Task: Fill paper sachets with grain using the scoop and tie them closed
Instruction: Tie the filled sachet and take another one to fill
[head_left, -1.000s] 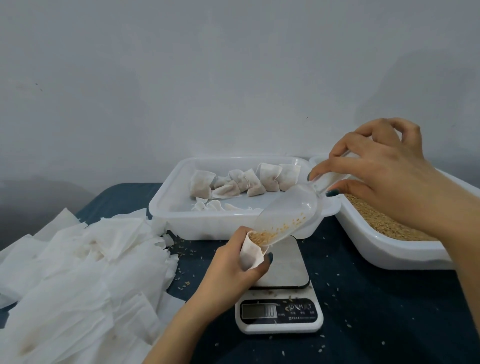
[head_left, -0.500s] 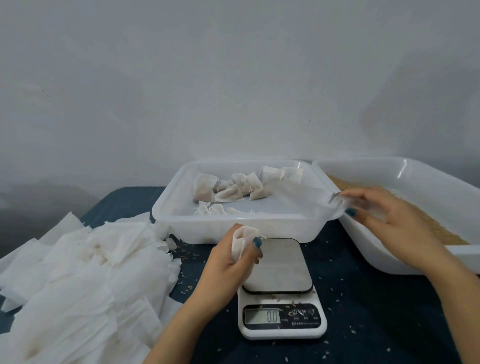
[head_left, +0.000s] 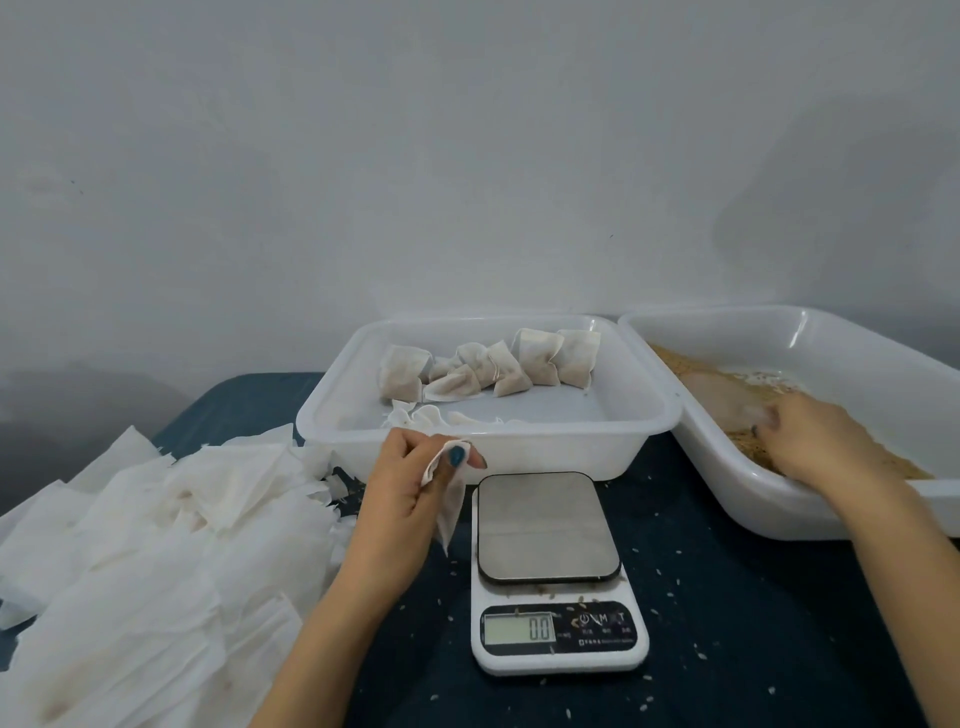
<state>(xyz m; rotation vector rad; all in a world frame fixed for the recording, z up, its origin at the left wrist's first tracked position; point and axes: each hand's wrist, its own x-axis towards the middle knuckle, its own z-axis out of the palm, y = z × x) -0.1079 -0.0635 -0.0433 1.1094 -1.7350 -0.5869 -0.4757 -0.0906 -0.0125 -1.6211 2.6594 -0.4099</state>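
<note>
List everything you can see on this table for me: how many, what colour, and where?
Filled sachets: several, off-white, back of the middle tray.
Middle tray: one, white, centre.
Grain tray: one, white, right.
Grain: brown, in the grain tray.
Scoop: one, clear, lying in the grain tray.
Scale: one, white with grey plate, front centre, reads zero.
Empty sachets: big pile, white, left.
Cloth: dark blue, under everything, dotted with loose grains.
Left hand: fingers pinch one white sachet.
Right hand: in the grain tray by the scoop; grip blurred.
</note>
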